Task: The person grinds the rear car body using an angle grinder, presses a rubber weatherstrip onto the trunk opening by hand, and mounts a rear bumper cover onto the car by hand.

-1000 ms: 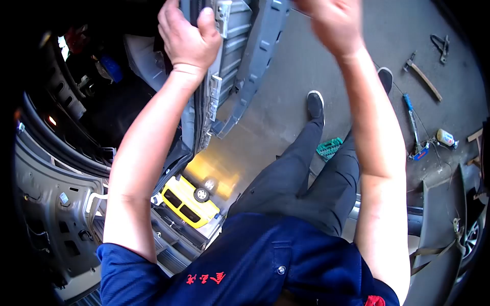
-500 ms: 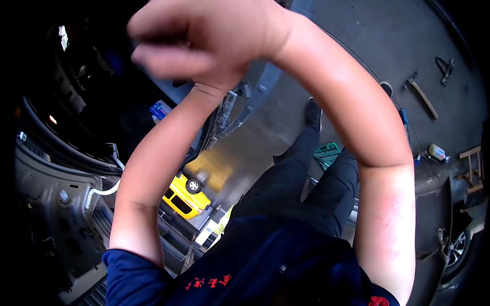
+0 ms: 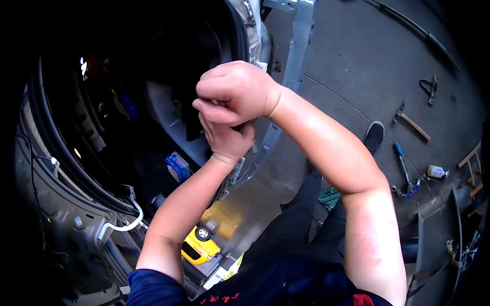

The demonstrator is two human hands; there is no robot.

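My right hand (image 3: 237, 92) is closed, its fingers curled in, just above my left hand. Whatever it may hold is hidden inside the fist. My left hand (image 3: 228, 140) is partly covered by it; the fingers that show reach upward and the thumb stands apart from them. The two hands overlap and seem to touch. Both are in front of the dark opening of a vehicle body (image 3: 240, 30), beside a grey-blue metal bar (image 3: 298, 46). Inside the opening lies a blue and white box (image 3: 177, 166).
On the floor at right are a hammer (image 3: 414, 126), a blue-handled tool (image 3: 403, 158), a white bottle (image 3: 435, 171) and a wooden frame (image 3: 472, 166). A green tool case (image 3: 329, 198) is by my legs. A grey panel (image 3: 76, 245) with a white hose (image 3: 130, 224) stands at left; a yellow vehicle (image 3: 201, 247) is behind.
Both hands have come lower in view and slightly right. The right hand, blurred before, is sharp now, and more of the left hand shows. The view has shifted, with more floor visible at right.
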